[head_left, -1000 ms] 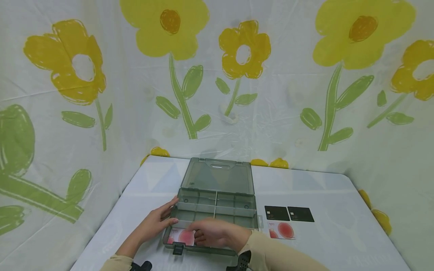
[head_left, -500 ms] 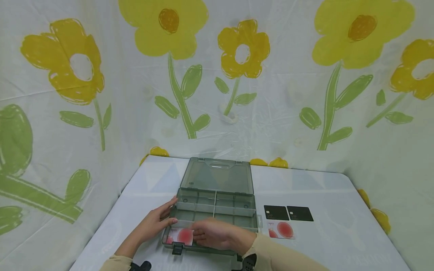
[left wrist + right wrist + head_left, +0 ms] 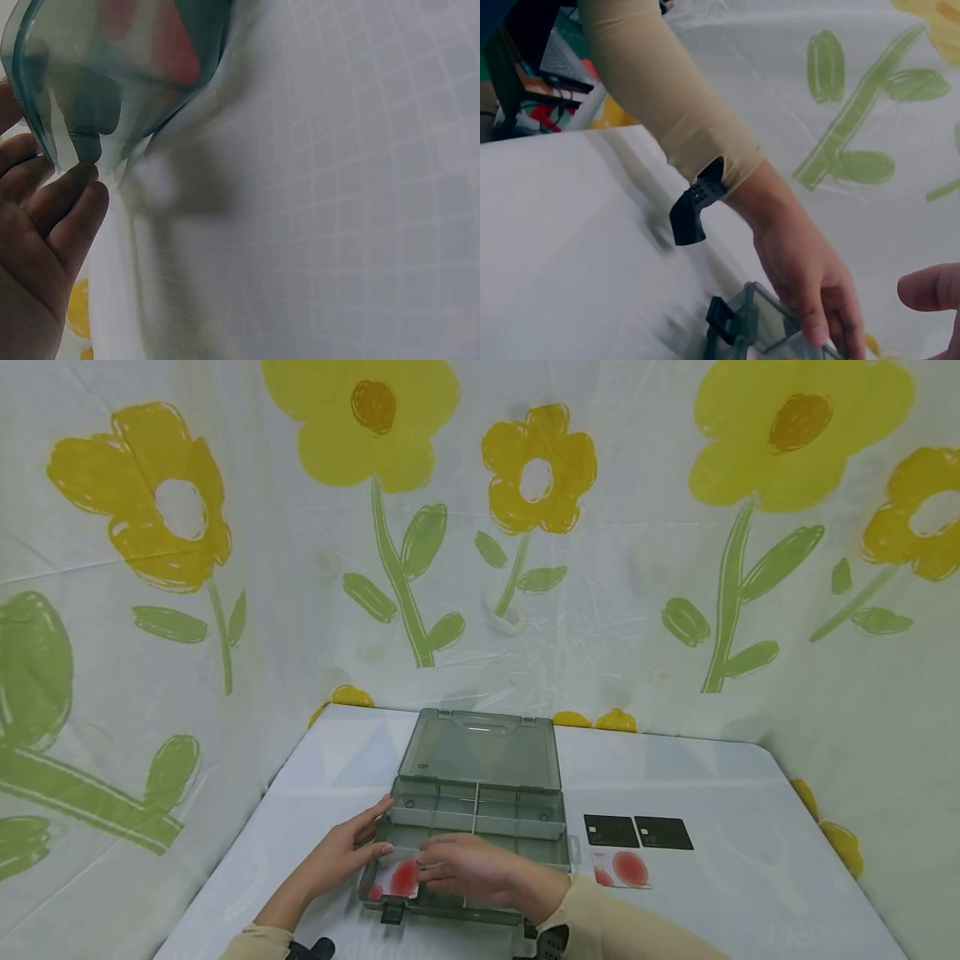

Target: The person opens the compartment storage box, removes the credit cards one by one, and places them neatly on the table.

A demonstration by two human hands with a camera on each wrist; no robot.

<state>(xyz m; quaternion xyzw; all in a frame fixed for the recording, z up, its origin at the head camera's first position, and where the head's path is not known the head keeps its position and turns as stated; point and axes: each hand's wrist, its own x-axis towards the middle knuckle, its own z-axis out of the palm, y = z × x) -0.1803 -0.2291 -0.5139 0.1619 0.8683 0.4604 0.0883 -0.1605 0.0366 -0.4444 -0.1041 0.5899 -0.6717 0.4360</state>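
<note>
A smoky grey plastic storage box (image 3: 510, 845) lies with its lid (image 3: 487, 747) laid back. My left hand (image 3: 341, 856) grips its left wall, thumb over the rim and fingers against the outside, as the left wrist view also shows of the fingers (image 3: 64, 206). In the front left compartment a pink-and-white card (image 3: 395, 878) with a red round print tilts, its right end raised. My right hand (image 3: 472, 870) reaches in over the front of the box, fingertips at that raised end. Only part of the right hand, a thumb (image 3: 930, 289), appears in the right wrist view.
To the right of the box, two black cards (image 3: 611, 831) marked VIP lie side by side, with another pink-and-white card (image 3: 621, 868) below them. Thin dividers (image 3: 476, 810) split the box. A flowered curtain (image 3: 585, 635) surrounds the white table (image 3: 720, 902).
The right hand draws back slightly from over the card, then comes back to its right edge. The card goes from flat to tilted. The left hand stays in place.
</note>
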